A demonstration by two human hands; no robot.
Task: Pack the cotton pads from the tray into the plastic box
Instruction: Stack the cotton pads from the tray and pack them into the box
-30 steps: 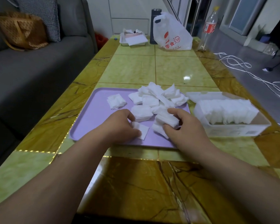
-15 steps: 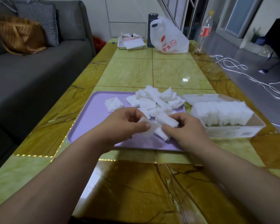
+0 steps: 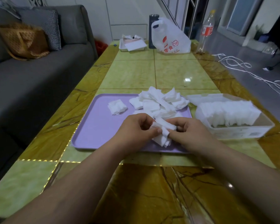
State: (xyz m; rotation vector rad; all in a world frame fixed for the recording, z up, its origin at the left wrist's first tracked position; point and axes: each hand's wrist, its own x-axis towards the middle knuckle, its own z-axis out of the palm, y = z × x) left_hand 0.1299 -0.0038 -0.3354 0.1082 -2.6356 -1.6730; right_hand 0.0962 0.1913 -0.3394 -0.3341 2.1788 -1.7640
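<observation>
A lilac tray (image 3: 94, 126) lies on the table with a loose heap of white cotton pads (image 3: 158, 102) at its far right and one small stack (image 3: 117, 107) apart to the left. Over the tray's near right part, my left hand (image 3: 136, 131) and my right hand (image 3: 191, 135) meet. Both pinch a small stack of cotton pads (image 3: 163, 131) between thumbs and fingers. To the right of the tray stands the clear plastic box (image 3: 242, 131), with a row of upright pads (image 3: 229, 113) filling most of it.
The green and brown marble table (image 3: 136, 73) runs away from me. At its far end stand a white plastic bag (image 3: 170, 38), a dark flask (image 3: 152, 29), a small tray with papers (image 3: 132, 43) and a bottle (image 3: 206, 29). A grey sofa (image 3: 39, 70) is on the left, white cables (image 3: 249, 71) on the floor right.
My left hand lifted a pad off the tray and brought it to the stack in my right hand. Both hands now hold the gathered stack together above the tray.
</observation>
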